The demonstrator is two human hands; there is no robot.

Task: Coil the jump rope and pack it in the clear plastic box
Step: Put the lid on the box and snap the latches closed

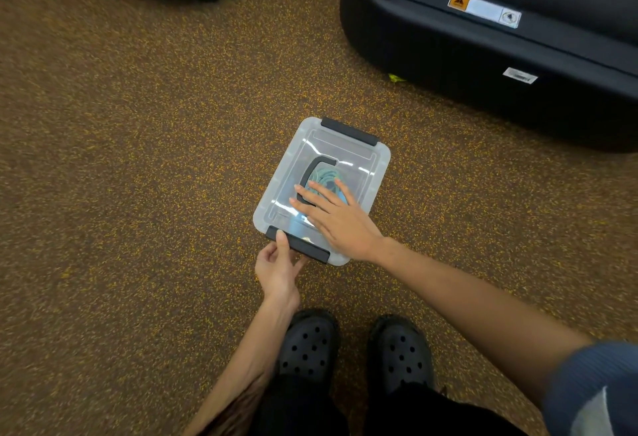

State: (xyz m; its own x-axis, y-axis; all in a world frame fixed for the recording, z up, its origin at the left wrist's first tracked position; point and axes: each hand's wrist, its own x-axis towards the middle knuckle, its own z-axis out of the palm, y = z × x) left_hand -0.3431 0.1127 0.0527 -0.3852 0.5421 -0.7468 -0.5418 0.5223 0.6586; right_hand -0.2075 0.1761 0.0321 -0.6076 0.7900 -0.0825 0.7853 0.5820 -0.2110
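Under both hands (336,216), box (374,159) (lidded)

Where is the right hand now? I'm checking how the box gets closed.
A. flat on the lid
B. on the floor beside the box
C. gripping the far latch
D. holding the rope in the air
A: the right hand lies open and flat on the lid, with the rope visible underneath.

Person, as worn: a blue-grey ribbed sleeve (597,380) with a lighter grey patch covers the right upper arm; both forearms are bare. Black trousers (345,415) cover the legs. Footwear: a pair of black clogs (309,344) with round perforations across the toes.
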